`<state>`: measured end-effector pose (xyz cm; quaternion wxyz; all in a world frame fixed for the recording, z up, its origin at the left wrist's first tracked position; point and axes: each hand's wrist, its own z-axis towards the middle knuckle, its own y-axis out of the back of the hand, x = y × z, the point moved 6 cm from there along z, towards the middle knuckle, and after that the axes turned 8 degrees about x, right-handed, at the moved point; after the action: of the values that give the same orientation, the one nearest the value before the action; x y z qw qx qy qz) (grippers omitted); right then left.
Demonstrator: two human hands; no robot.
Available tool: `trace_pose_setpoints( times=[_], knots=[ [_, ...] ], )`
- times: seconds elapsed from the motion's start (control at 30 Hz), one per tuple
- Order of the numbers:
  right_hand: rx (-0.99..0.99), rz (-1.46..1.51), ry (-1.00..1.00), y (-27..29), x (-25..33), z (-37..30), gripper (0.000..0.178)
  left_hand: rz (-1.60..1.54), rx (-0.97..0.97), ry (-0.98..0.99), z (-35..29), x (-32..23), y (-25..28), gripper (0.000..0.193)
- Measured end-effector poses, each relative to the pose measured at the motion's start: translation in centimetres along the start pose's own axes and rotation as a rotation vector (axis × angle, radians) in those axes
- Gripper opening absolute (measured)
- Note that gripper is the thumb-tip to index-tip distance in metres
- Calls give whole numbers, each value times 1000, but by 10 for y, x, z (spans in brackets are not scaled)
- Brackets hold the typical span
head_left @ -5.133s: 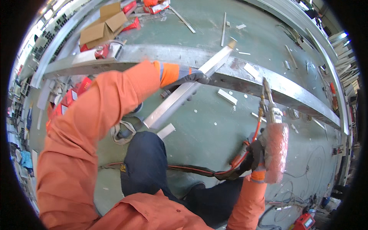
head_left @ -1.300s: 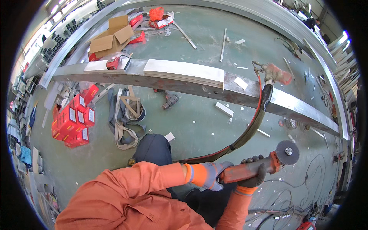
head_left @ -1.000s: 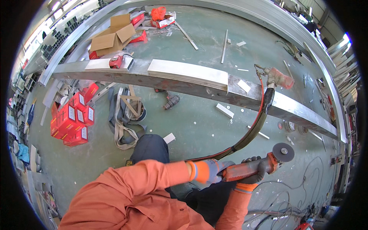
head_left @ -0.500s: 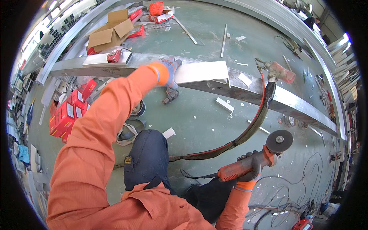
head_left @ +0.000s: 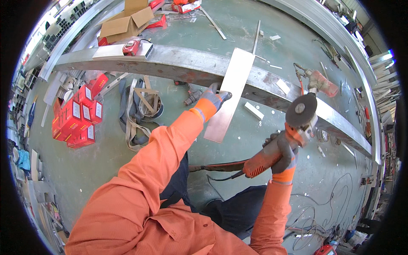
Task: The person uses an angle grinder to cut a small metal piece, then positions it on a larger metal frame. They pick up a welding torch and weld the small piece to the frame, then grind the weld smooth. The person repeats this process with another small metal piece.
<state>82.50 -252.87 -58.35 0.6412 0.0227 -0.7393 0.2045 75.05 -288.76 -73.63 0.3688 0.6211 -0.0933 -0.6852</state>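
My left hand (head_left: 216, 98), in a grey and orange glove, grips the left edge of a flat, pale metal plate (head_left: 233, 91). That plate lies slantwise across a long steel beam (head_left: 182, 61), its near end sticking out toward me over the floor. In my gloved right hand (head_left: 282, 154) is a red angle grinder (head_left: 267, 157), fingers wrapped round its body. Its dark round disc (head_left: 301, 109) points up and away, in front of the beam and to the right of the plate, apart from it. Whether the disc turns I cannot tell.
A red tape measure (head_left: 131, 47) sits on a white profile on the beam's left part. Red boxes (head_left: 70, 121), a bucket (head_left: 153, 108) and a drill (head_left: 193, 97) stand or lie before the beam. A hose (head_left: 221, 168) and cables (head_left: 335, 191) cross the floor.
The plate has swung from lying along the beam to lying across it, its near end now toward me. My left hand came nearer and rightward with it. The grinder rose toward the beam.
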Motion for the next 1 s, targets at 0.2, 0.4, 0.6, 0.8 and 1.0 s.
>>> trace_pose_setpoints(
  times=[0.2,0.4,0.6,0.8,1.0],
  knots=[
    [-75,-74,-49,26,8,31,49,-507,135,432,-5,-124,-25,68],
    [-4,-67,14,2,13,82,44,-307,85,477,-3,-120,-14,76],
    [42,-70,-25,1,-13,142,46,-270,19,475,-1,-118,-17,69],
    [28,-129,80,-5,-13,156,51,-254,108,472,-6,-132,-16,69],
    [22,-129,-33,-27,-6,149,49,-231,76,466,-8,-131,-7,79]
  ],
)
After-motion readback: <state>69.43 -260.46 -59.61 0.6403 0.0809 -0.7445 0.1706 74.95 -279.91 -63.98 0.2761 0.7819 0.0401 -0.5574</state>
